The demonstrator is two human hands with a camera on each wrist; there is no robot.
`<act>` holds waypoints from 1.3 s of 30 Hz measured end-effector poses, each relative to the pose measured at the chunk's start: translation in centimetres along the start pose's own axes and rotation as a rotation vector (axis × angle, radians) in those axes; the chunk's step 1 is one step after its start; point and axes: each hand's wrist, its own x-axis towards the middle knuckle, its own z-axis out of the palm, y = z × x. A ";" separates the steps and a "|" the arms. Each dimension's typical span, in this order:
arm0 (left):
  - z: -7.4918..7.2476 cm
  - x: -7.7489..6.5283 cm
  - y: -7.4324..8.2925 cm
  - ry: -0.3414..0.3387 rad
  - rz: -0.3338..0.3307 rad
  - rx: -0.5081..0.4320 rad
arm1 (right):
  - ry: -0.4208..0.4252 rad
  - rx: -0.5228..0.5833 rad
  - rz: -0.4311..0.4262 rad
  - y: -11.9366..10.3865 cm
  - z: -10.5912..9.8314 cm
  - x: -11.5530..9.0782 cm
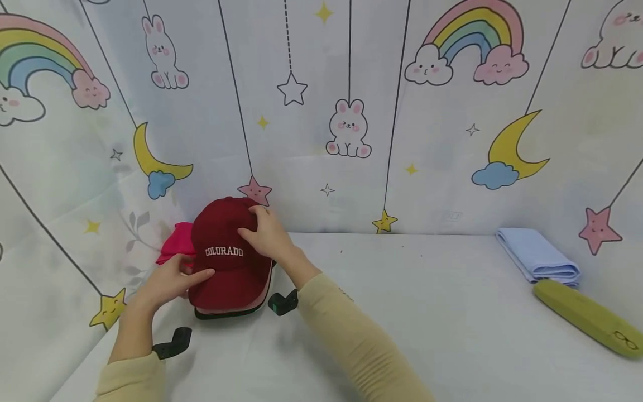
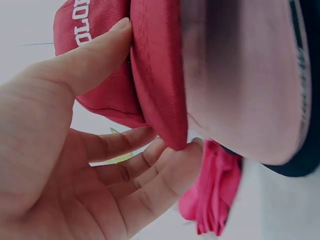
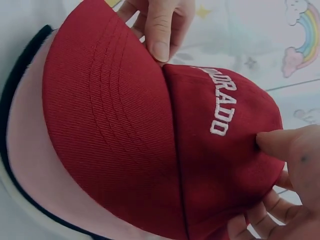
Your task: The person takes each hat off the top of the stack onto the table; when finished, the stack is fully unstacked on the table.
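A dark red baseball cap (image 1: 226,240) with white COLORADO lettering tops a stack, over a pink cap (image 3: 30,115) and a dark-brimmed cap (image 2: 292,167). My left hand (image 1: 168,282) grips the red cap at the side of its brim, thumb on top and fingers curled at the edge, as the left wrist view shows. On the other side my right hand (image 1: 268,231) holds the crown, its thumb on the front panel and the fingers round the side. Bright pink fabric (image 1: 177,244) lies just behind the caps at the left.
At the right of the white table (image 1: 402,312) lie a folded light blue cloth (image 1: 537,254) and a long olive-green glasses case (image 1: 588,318). A curtain (image 1: 311,184) printed with rabbits, stars and rainbows hangs behind. Each wrist wears a small black camera mount (image 1: 173,343).
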 end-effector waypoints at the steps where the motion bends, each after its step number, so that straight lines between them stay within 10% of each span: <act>1: -0.1 -0.1 0.3 0.012 0.007 0.007 | 0.005 0.007 -0.007 -0.1 -0.3 0.0; 13: 0.9 -0.6 5.8 0.140 0.086 0.043 | 0.082 0.115 -0.078 0.5 -5.8 -1.3; 25: 7.2 1.3 9.9 0.163 0.241 -0.094 | 0.152 0.119 -0.094 6.0 -10.6 -3.5; 39: 13.5 5.0 12.0 0.124 0.186 -0.019 | 0.252 0.143 0.012 13.0 -11.7 -4.6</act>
